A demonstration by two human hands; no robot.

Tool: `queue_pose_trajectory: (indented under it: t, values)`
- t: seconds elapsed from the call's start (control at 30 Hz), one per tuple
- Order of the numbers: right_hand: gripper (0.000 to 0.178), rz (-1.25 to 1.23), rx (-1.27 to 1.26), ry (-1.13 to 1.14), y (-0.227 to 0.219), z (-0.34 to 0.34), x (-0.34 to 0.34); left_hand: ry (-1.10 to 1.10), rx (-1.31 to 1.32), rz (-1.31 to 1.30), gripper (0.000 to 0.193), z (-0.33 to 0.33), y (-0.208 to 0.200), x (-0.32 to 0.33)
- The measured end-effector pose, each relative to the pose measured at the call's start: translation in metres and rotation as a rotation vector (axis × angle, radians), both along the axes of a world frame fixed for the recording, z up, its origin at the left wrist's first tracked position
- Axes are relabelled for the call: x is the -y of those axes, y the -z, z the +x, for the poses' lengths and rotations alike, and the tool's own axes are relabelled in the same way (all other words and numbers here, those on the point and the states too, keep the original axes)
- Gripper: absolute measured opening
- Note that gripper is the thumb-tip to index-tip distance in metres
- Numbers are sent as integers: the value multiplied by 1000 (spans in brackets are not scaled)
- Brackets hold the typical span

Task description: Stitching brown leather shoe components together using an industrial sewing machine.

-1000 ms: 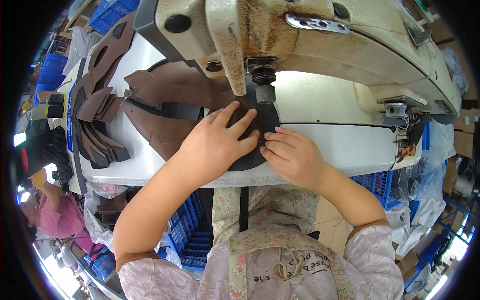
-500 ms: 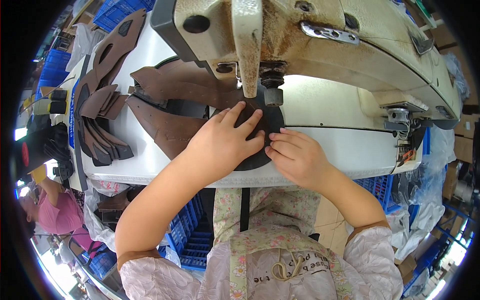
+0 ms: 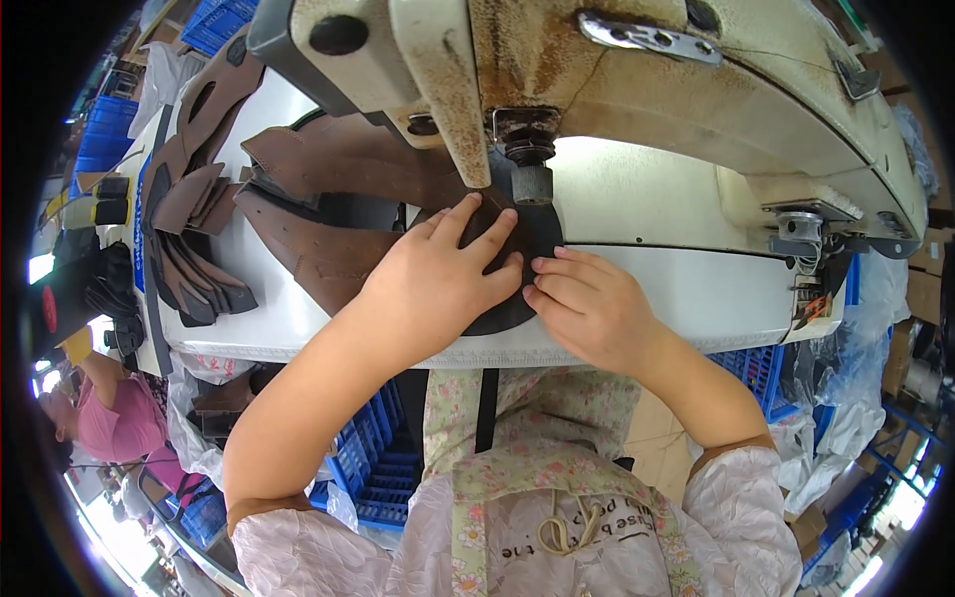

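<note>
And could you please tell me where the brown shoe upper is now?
In the head view, the brown shoe upper lies left of centre on the white table, its right end beneath the left hand.

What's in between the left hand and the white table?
A flat brown piece lies under the left hand, on the white table; the head view shows it.

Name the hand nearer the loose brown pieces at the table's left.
Left. The left hand rests on the brown workpiece, right of the loose pieces; the right hand is farther right.

Two hands [image 3: 428, 284] [image 3: 600, 313], one cream sewing machine [image 3: 686, 104], one floral apron [image 3: 557, 472]
</note>
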State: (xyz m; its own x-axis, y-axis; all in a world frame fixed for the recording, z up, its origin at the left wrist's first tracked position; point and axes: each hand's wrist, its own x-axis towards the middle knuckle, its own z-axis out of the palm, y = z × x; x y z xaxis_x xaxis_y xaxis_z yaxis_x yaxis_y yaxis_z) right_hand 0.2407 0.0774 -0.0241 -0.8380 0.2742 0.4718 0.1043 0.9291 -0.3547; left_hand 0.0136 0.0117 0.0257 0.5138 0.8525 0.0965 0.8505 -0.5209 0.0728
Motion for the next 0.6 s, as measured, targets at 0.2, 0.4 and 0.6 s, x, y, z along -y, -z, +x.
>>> queue_pose_trajectory:
  t: [0.2, 0.4, 0.6]
  values:
    - [14, -15, -21, 9, 0, 0, -1, -6, -12, 1, 38, 3, 0, 0]
    - [12, -41, -40, 25, -4, 1, -6, -21, -7, 13, 40, 10, 2, -1]
    - [15, -117, -12, 28, -8, 7, -14, -52, -21, 3, 43, 17, 4, -2]
